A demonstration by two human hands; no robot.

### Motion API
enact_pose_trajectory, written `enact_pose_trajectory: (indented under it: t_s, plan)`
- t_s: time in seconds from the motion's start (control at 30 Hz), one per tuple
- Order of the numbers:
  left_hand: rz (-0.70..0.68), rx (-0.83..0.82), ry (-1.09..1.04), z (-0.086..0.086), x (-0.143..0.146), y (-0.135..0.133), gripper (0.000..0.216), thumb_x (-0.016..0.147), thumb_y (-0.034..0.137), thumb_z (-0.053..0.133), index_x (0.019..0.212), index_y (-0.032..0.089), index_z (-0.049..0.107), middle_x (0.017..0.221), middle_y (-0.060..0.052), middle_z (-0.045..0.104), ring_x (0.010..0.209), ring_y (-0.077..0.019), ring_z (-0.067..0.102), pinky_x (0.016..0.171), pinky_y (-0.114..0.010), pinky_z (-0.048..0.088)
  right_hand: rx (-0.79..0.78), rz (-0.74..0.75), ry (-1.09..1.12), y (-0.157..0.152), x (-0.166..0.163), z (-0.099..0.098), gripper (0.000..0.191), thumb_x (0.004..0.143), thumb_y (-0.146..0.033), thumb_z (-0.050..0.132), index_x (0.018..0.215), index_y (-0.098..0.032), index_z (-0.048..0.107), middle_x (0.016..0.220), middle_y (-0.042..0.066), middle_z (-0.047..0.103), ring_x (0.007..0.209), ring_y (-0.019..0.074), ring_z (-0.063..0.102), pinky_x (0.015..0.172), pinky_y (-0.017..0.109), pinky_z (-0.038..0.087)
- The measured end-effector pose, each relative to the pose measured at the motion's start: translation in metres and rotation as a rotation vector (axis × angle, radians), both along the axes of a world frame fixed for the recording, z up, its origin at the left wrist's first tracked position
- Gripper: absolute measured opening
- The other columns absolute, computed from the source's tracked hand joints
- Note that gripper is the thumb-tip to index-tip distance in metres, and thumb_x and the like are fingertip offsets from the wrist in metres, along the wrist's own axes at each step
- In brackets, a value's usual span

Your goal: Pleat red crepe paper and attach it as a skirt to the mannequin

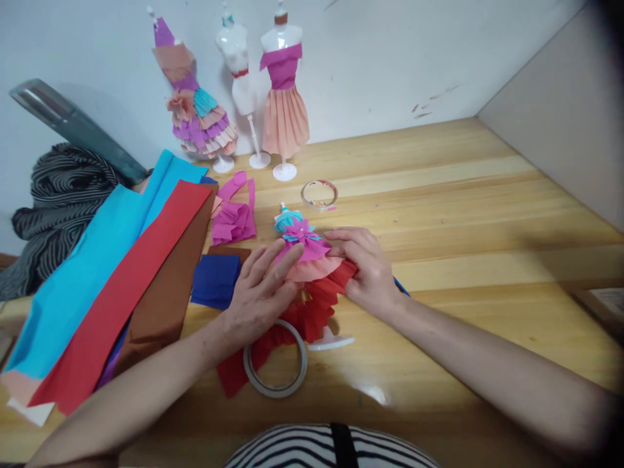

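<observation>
A small mannequin (298,242) in a paper dress lies on its side on the wooden table (463,214), its white base (331,340) toward me. The dress has a teal top, a magenta flower, pink layers and a pleated red paper strip (312,311) as its bottom layer. My left hand (260,289) lies flat over the pink skirt, fingers stretched out and pressing. My right hand (363,268) pinches the red pleats against the skirt's right side. The red strip trails down through a tape roll (275,359).
Long teal, red and brown paper sheets (112,286) lie at the left, with a blue piece (215,279) and a folded magenta piece (233,221). Three mannequins (284,97) stand at the wall. A clear tape ring (319,194) lies behind the work. Striped cloth (58,208) is far left.
</observation>
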State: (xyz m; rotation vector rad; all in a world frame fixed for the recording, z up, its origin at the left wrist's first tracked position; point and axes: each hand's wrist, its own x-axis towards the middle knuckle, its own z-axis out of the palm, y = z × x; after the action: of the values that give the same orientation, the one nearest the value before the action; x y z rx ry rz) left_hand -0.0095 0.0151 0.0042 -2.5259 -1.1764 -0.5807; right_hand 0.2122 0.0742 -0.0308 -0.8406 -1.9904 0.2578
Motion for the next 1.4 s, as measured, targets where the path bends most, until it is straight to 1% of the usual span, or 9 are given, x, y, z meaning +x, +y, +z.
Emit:
enact_pose_trajectory:
  t_s: [0.17, 0.37, 0.47, 0.53, 0.7, 0.83, 0.97, 1.17, 1.4]
  plan:
    - [0.019, -0.007, 0.024, -0.001, 0.000, -0.006, 0.014, 0.093, 0.020, 0.057, 0.079, 0.023, 0.059, 0.141, -0.002, 0.058, 0.144, -0.0233, 0.034, 0.117, -0.052, 0.031, 0.009, 0.000, -0.008, 0.000, 0.000, 0.000, 0.019, 0.078, -0.007, 0.059, 0.086, -0.023, 0.055, 0.107, 0.012, 0.069, 0.102, 0.0294, 0.064, 0.083, 0.048, 0.050]
    - [-0.056, -0.143, -0.001, -0.005, 0.005, -0.010, 0.012, 0.086, 0.010, 0.055, 0.087, 0.020, 0.063, 0.156, -0.004, 0.039, 0.153, -0.0235, -0.002, 0.125, -0.048, 0.005, 0.012, 0.006, -0.002, 0.001, 0.001, -0.002, 0.020, 0.077, -0.005, 0.058, 0.087, -0.023, 0.055, 0.108, 0.013, 0.069, 0.103, 0.0301, 0.063, 0.085, 0.049, 0.050]
    - [-0.079, -0.220, 0.006, -0.004, 0.008, -0.011, 0.013, 0.082, 0.010, 0.054, 0.085, 0.018, 0.063, 0.158, -0.006, 0.034, 0.151, -0.0230, -0.012, 0.125, -0.045, -0.002, 0.014, 0.001, -0.004, 0.001, 0.001, -0.002, 0.021, 0.076, -0.005, 0.057, 0.087, -0.023, 0.055, 0.107, 0.012, 0.069, 0.103, 0.0298, 0.063, 0.084, 0.049, 0.051]
    - [-0.080, -0.281, -0.006, -0.002, 0.010, -0.011, 0.013, 0.080, 0.009, 0.054, 0.084, 0.018, 0.063, 0.159, -0.008, 0.033, 0.151, -0.0236, -0.014, 0.125, -0.046, -0.002, 0.013, 0.000, -0.006, 0.001, 0.000, -0.002, 0.021, 0.076, -0.005, 0.058, 0.087, -0.023, 0.055, 0.107, 0.012, 0.069, 0.103, 0.0300, 0.063, 0.084, 0.048, 0.051]
    - [-0.076, -0.425, -0.048, 0.002, 0.014, -0.010, 0.015, 0.081, 0.006, 0.051, 0.078, 0.016, 0.063, 0.160, -0.010, 0.029, 0.152, -0.0301, -0.006, 0.123, -0.054, 0.004, 0.005, 0.003, -0.008, 0.001, 0.001, -0.001, 0.019, 0.078, -0.006, 0.058, 0.087, -0.023, 0.055, 0.107, 0.012, 0.069, 0.103, 0.0295, 0.063, 0.084, 0.048, 0.050]
    - [-0.091, -0.491, -0.068, 0.004, 0.016, -0.009, 0.016, 0.084, 0.009, 0.051, 0.077, 0.015, 0.065, 0.161, -0.009, 0.027, 0.151, -0.0342, -0.004, 0.122, -0.058, 0.010, 0.013, 0.000, -0.007, 0.001, 0.001, -0.001, 0.016, 0.080, -0.009, 0.059, 0.086, -0.023, 0.055, 0.107, 0.012, 0.069, 0.102, 0.0294, 0.064, 0.084, 0.048, 0.051]
    - [-0.054, -0.543, -0.091, 0.004, 0.016, -0.008, 0.018, 0.087, 0.013, 0.051, 0.078, 0.015, 0.067, 0.161, -0.009, 0.026, 0.151, -0.0364, 0.001, 0.120, -0.062, 0.013, 0.015, 0.007, -0.006, 0.001, 0.001, -0.001, 0.019, 0.078, -0.006, 0.059, 0.086, -0.023, 0.055, 0.108, 0.012, 0.069, 0.104, 0.0294, 0.064, 0.085, 0.049, 0.051]
    - [0.041, -0.465, -0.105, 0.002, 0.012, -0.007, 0.021, 0.088, 0.014, 0.050, 0.078, 0.016, 0.068, 0.159, -0.009, 0.031, 0.151, -0.0352, 0.000, 0.118, -0.064, 0.017, 0.045, -0.006, 0.003, 0.001, 0.000, 0.000, 0.017, 0.081, -0.008, 0.059, 0.086, -0.024, 0.055, 0.106, 0.011, 0.070, 0.101, 0.0288, 0.064, 0.083, 0.048, 0.052]
    - [0.127, -0.338, -0.119, -0.008, 0.006, -0.008, 0.016, 0.084, 0.008, 0.054, 0.076, 0.015, 0.066, 0.159, -0.012, 0.031, 0.150, -0.0389, -0.003, 0.115, -0.065, 0.022, 0.023, -0.004, 0.014, 0.001, -0.001, 0.000, 0.014, 0.082, -0.011, 0.060, 0.085, -0.024, 0.056, 0.106, 0.011, 0.070, 0.101, 0.0284, 0.064, 0.084, 0.048, 0.051]
